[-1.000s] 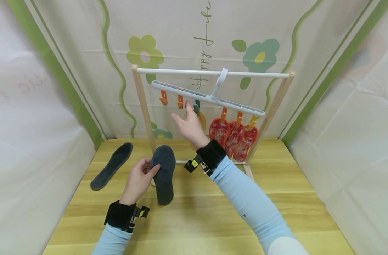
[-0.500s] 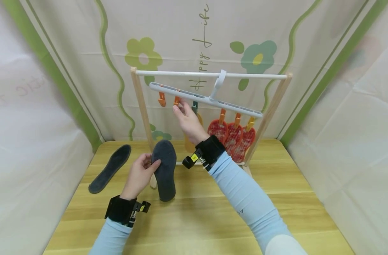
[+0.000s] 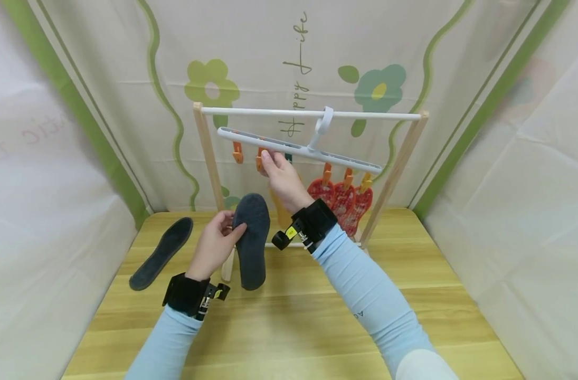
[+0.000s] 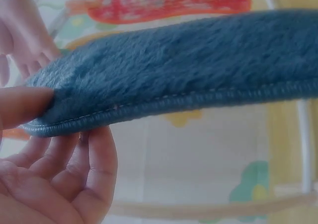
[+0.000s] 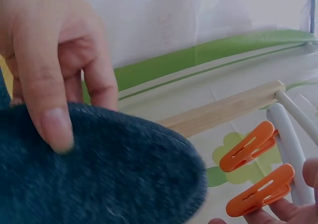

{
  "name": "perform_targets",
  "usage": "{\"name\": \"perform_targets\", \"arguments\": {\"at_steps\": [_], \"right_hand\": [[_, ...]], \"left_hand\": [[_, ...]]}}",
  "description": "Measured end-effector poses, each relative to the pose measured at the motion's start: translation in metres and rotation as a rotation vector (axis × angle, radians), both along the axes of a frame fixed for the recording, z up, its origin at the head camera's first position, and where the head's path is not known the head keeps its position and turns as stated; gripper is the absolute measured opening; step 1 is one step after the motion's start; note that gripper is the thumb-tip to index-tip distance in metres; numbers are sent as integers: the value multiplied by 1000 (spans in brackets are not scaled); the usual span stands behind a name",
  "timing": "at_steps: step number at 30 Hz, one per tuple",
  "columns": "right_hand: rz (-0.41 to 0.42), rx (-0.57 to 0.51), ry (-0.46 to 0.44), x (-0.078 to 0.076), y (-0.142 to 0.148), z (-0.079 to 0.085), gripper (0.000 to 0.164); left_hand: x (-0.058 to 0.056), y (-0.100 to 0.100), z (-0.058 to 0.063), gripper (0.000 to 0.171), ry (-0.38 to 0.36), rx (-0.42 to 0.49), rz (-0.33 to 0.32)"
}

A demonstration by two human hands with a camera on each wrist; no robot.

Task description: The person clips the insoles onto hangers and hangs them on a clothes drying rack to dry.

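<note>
My left hand (image 3: 215, 243) pinches a dark blue-grey fuzzy insole (image 3: 252, 243) by its side edge near the wide end, thumb on its face and fingers behind. The insole is held up before the rack, long side upright. My right hand (image 3: 286, 182) is at the second orange clip (image 3: 259, 160) of a pale grey hanger (image 3: 269, 142). In the right wrist view its fingers (image 5: 278, 210) curl behind this clip (image 5: 261, 190), while the thumb shows at the right edge beside the bar. The outermost orange clip (image 3: 237, 153) hangs with nothing in it.
A second dark insole (image 3: 161, 253) lies on the table (image 3: 293, 332) at left. The hanger hooks tilted on a rack's white rod (image 3: 260, 112). Red patterned insoles (image 3: 321, 191) hang in clips at right. Behind my right hand hangs a yellow-orange piece (image 3: 280, 211) near a green clip (image 3: 289, 157).
My right hand has moved left from beside the green clip to the second orange clip. My left hand has raised the insole slightly and moved it right, closer to the hanger.
</note>
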State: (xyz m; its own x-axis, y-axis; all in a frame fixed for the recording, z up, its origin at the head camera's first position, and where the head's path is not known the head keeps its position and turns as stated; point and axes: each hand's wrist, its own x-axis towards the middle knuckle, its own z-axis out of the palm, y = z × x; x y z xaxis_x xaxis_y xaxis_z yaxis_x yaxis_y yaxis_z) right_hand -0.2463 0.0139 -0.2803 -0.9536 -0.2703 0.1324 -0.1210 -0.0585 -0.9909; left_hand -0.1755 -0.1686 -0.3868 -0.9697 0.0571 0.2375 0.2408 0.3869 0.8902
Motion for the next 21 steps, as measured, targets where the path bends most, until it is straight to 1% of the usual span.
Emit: {"name": "perform_targets", "arguments": {"at_steps": [4,7,13,17,21], "right_hand": [[9,-41,-51,1,-1,1,49],[23,-65,-62,1,0,3,45],[53,-113,-34,4,4,6,41],[50,-118,-2,8,4,4,38],[43,-141,15,11,3,2,36]], "left_hand": [[-5,6,7,41,19,-5,-10],[-7,8,11,41,24,-5,-16],[-13,12,17,43,15,-17,-18],[-15,13,19,41,9,-16,-18],[-15,14,20,37,21,-14,-12]]}}
